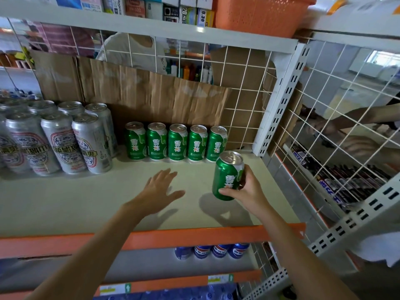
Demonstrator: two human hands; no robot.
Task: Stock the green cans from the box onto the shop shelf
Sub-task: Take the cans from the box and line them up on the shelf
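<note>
- Shelf (86,202): carries two groups of cans along its back edge.
- Tall cans (58,139): back left corner, upright, packed several ranks deep.
- Row of five short cans (177,141): back edge, just right of the tall cans, side by side, ending near the back right corner.
- Cardboard sheet (151,92): behind both groups, against the wire grid (238,68).
- Held can (227,176): in the right hand (249,189), just before the row's right end, near the shelf's right edge, slightly tilted.
- Left hand (161,189): fingers spread over the shelf's middle, left of the held can, before the row.
- Lower cans (212,251): next shelf down, under the front edge, right of centre.
- Basket (259,16): shelf above, right end, boxes (188,11) to its left.
</note>
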